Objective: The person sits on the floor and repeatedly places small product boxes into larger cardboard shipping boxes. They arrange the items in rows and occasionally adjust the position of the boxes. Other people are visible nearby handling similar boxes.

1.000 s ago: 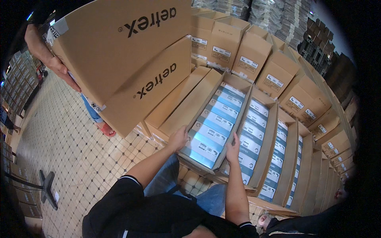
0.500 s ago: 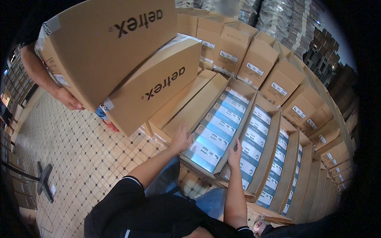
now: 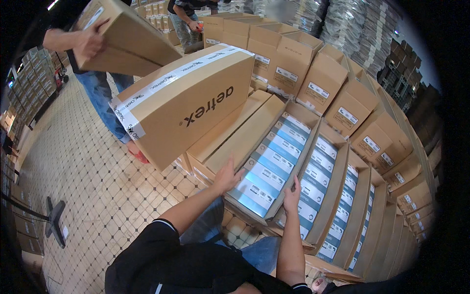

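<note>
An open carton [image 3: 265,217] in front of me holds a row of blue-and-white boxes [image 3: 267,168]. At its left edge is my left hand [image 3: 227,176], open, with fingers spread beside the boxes and next to a carton with closed flaps [image 3: 245,131]. My right hand [image 3: 292,197] rests against the carton's right flap, thumb and forefinger apart; its lower fingers are partly hidden. Left of these stands a taped brown carton [image 3: 196,105], tilted in view. Behind it, another person's hand [image 3: 91,40] carries a further carton [image 3: 125,41].
More open cartons of boxes [image 3: 313,183] continue to the right. Tall cartons with raised flaps [image 3: 317,81] curve along the back. Wrapped stacks [image 3: 345,27] rise behind. A black stand base [image 3: 56,221] sits on the tiled floor [image 3: 107,196] at left. A second person [image 3: 183,22] stands far back.
The other person has lifted the upper carton off the taped carton and moved it up and away to the left. My left hand's fingers have spread; my right hand has barely shifted.
</note>
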Action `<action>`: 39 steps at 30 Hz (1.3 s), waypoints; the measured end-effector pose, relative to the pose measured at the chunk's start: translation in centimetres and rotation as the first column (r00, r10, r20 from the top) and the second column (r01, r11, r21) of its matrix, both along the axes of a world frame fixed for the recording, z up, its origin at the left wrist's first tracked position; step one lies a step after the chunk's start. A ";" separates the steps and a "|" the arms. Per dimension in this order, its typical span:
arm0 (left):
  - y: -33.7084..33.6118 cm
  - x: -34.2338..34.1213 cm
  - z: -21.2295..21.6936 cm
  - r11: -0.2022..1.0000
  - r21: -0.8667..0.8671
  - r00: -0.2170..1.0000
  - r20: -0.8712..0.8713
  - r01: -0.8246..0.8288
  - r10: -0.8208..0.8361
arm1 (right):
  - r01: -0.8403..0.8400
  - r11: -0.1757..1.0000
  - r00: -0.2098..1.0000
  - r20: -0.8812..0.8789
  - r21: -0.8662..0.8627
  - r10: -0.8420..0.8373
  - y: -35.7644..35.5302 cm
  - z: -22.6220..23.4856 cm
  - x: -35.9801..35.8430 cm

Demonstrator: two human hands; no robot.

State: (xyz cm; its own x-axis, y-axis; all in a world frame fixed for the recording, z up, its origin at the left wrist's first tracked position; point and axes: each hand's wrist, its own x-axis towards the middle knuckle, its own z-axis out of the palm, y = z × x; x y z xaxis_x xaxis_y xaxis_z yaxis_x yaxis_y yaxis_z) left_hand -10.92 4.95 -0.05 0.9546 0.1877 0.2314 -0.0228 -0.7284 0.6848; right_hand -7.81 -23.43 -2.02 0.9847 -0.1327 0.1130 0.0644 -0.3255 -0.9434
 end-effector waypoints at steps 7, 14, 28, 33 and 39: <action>-0.1 0.2 -0.9 0.967 -0.253 0.980 -0.199 -0.033 -0.019 | -0.001 1.000 1.000 0.001 0.007 0.001 -0.5 -1.0 0.2; -0.3 0.2 -1.0 0.973 -0.213 0.981 -0.150 0.088 -0.122 | -0.113 0.993 0.991 0.073 -0.013 0.114 -1.6 -2.1 0.8; -0.1 0.0 -0.7 0.973 0.007 0.969 -0.087 0.232 -0.230 | -0.117 0.988 0.988 0.085 -0.096 0.125 2.2 1.1 -0.4; -1.1 0.1 -1.2 0.979 0.174 0.994 0.005 0.103 -0.105 | -0.270 0.956 0.954 0.103 -0.113 0.282 5.1 1.6 -1.2; -1.6 2.4 -4.1 0.974 0.208 0.994 0.043 0.087 -0.098 | -0.403 0.911 0.912 0.043 -0.088 0.408 8.6 0.4 -1.2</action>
State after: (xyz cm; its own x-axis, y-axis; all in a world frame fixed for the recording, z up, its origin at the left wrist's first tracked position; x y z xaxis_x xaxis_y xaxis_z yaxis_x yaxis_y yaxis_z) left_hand -8.57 3.39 -4.12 0.9510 0.0426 0.3062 -0.1285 -0.8464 0.5168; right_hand -9.01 -14.87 -1.65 0.9432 0.2876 0.1661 0.2603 -0.3295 -0.9076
